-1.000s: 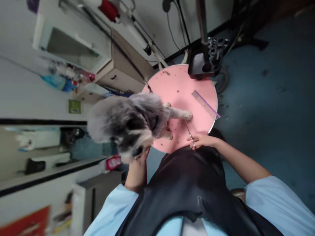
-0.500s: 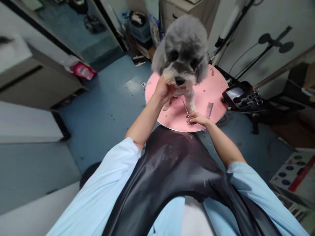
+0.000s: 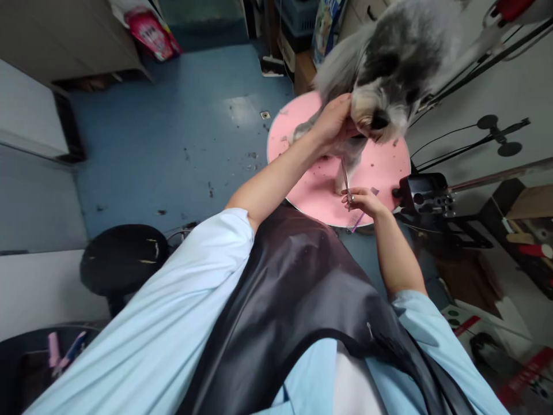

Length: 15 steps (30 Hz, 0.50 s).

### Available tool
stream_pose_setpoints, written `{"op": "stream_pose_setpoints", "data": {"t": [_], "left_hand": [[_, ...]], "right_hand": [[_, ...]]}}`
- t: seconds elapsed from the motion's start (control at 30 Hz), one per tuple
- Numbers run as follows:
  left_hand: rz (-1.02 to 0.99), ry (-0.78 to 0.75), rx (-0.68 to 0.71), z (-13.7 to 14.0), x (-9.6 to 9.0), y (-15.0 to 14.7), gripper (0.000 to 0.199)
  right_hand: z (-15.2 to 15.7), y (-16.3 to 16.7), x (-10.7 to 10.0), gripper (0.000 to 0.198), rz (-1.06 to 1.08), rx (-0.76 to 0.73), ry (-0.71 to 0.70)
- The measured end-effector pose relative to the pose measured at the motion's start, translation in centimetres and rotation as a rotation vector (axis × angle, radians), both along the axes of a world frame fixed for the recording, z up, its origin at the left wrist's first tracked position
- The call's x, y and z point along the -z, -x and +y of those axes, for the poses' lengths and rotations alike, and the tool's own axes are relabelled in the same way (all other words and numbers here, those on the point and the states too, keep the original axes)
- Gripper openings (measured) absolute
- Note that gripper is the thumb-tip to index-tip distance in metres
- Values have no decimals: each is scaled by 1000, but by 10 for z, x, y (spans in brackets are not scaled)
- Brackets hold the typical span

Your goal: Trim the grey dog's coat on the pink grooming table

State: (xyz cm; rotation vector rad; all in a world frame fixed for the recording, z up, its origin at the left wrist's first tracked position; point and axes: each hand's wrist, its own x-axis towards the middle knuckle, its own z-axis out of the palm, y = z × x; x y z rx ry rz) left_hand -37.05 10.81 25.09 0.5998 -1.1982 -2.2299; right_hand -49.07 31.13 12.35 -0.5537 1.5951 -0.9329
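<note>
A grey dog [image 3: 406, 52] with a whitish muzzle is on a round pink table [image 3: 389, 167]. My left hand [image 3: 334, 122] cups the side of the dog's jaw, its fingers partly hidden under the muzzle. With my right hand [image 3: 363, 202] I hold grooming scissors [image 3: 345, 176] by the finger loops. Their blades point up beside the dog's front leg [image 3: 345, 167] and look nearly closed; whether they touch the fur I cannot tell. A purple comb [image 3: 356, 221] lies partly under my right hand at the table's near edge.
Fur clippings are scattered over the table and the blue floor [image 3: 194, 138]. A black stool [image 3: 124, 259] stands at left. Right of the table is a black holder [image 3: 425, 193] with round openings. A pink bag [image 3: 153, 34] lies by the cabinet.
The view has swung, so the table and dog sit further right and the stool shows. The dog's head is turned more to the right. Both hands keep their holds.
</note>
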Motion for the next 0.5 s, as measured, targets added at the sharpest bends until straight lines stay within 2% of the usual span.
{"op": "stream_pose_setpoints", "data": {"t": [0.17, 0.3, 0.4, 0.5], "left_hand": [[62, -51, 61, 0, 1, 1, 28], [128, -105, 78, 0, -3, -1, 33], [153, -151, 109, 2, -7, -2, 36], [178, -183, 106, 3, -8, -3, 34]], "right_hand": [[-2, 5, -10, 46, 4, -42, -39], [-2, 3, -18, 36, 1, -4, -97], [-4, -1, -33, 25, -57, 28, -144], [-12, -3, -58, 22, -196, -14, -185]]}}
